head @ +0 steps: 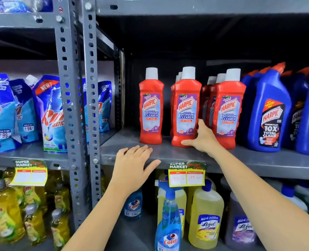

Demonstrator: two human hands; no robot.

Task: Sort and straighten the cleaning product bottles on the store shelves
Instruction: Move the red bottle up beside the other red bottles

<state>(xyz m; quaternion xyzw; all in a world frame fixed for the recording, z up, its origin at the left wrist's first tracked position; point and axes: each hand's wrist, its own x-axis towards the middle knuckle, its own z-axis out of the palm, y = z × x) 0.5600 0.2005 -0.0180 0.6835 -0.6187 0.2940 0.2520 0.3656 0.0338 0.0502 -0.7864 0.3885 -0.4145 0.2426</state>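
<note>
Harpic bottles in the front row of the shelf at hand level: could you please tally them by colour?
Red Harpic bottles: 3
Blue Harpic bottles: 2, one cut off at the right edge
Total: 5, rows behind not counted

The shelf [168, 153] is grey painted metal, matt and a little scuffed, and the perforated upright posts [92, 105] are of the same metal, with chipped paint and shiny bolt heads. The red bottles [186, 109] are smooth glossy plastic with matt white plastic caps [188, 72] and shiny printed labels. The blue bottles [269, 113] beside them are glossy plastic too. The refill pouches [52, 115] are crinkled, shiny plastic film. The price tag [186, 173] looks like glossy printed paper. The yellow bottles [206, 218] below are translucent plastic.
</note>
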